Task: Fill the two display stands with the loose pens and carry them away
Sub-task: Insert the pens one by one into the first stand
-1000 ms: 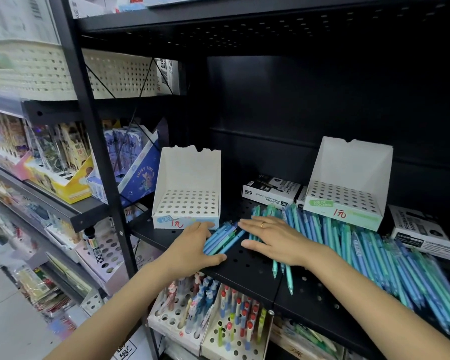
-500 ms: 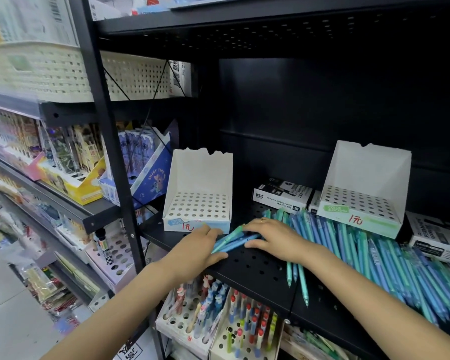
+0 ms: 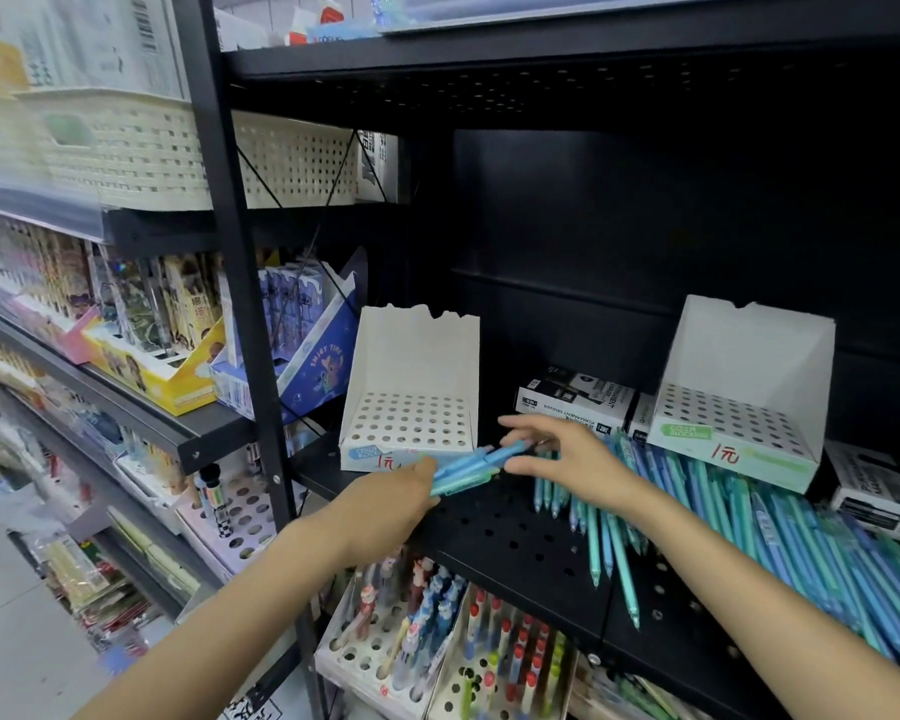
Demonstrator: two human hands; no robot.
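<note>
A small bundle of blue pens (image 3: 471,467) is gripped in the left hand (image 3: 391,504), just in front of the left display stand (image 3: 411,402) on the black perforated shelf (image 3: 515,537). The right hand (image 3: 575,462), fingers spread and relaxed, touches the bundle's far end. More loose pens (image 3: 749,511) lie heaped before the right display stand (image 3: 744,397).

Two display stands sit on the shelf (image 3: 515,543): the left stand (image 3: 411,392) near its left end, the right stand (image 3: 739,402) further right. Loose pens (image 3: 749,517) lie before the right stand, boxes (image 3: 575,400) between both.
</note>
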